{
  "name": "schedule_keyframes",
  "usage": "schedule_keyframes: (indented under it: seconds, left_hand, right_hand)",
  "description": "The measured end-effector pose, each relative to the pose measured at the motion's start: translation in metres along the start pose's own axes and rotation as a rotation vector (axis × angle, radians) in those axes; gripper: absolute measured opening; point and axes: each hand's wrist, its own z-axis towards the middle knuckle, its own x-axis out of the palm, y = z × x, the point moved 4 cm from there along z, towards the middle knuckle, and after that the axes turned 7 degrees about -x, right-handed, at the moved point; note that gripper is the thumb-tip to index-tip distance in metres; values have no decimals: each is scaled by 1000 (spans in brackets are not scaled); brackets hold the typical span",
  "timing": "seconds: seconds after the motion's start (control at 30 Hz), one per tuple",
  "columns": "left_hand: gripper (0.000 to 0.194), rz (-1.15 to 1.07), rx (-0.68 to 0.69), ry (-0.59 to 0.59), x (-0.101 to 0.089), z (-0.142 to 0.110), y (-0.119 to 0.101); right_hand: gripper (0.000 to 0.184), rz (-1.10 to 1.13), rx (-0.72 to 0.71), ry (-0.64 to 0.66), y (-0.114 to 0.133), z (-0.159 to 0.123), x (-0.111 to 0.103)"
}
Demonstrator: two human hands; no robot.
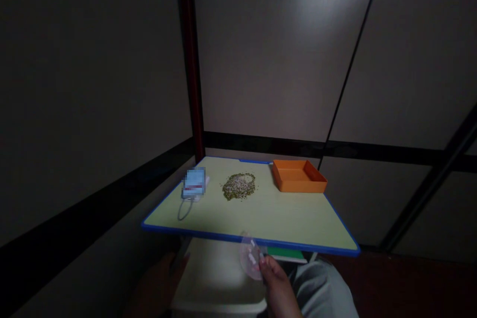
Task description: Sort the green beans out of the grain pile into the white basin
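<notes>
My right hand (278, 285) is closed on the edge of a round, translucent pink plastic disc (249, 258) with white marks; its exact kind I cannot make out. The disc is tilted in front of the table's near edge. At the lower left, in deep shadow, my left hand (166, 278) is below table height beside a pale bin-like or stool-like thing (219, 276). Its fingers look closed around a slim dark thing (181, 252) that is too dim to name. On the table lies a loose pile of small green and whitish grains or beans (239, 186).
The pale table (283, 221) has a blue rim. An orange open tray (302, 186) stands at its back right. A blurred device (194, 182) with a looped cord (179, 212) is at the left. Under the near edge shows something green (286, 252). Walls enclose the far and left sides.
</notes>
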Motion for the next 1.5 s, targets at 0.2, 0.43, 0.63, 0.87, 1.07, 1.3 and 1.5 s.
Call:
schedule_keyframes:
  seconds: [0.2,0.43,0.63,0.87,1.07,1.3,1.5]
  left_hand:
    - [60,204,166,-290,-10,-11,-23]
    - [54,262,510,-645,-1,-16,-67]
    - [63,473,571,-507,32,-1,-57]
    - [69,507,626,-547,44,-3,-50]
    - [67,523,633,-519,42,-4,-45]
    - [67,437,660,-513,49,5,-26]
    - [74,371,678,-590,58,5,-19]
  right_hand:
    - [45,-44,-16,-89,5,-5,-4]
    - [42,-82,-49,-27,10,-8,-6]
    - [44,-64,-49,66,9,-8,-9]
    - [48,-158,-68,-5,9,-9,-12]
    - [48,-282,-79,43,17,-4,-27]
    - [38,-730,-96,143,108,-1,-79]
    - [38,-644,-132,44,149,2,-77]
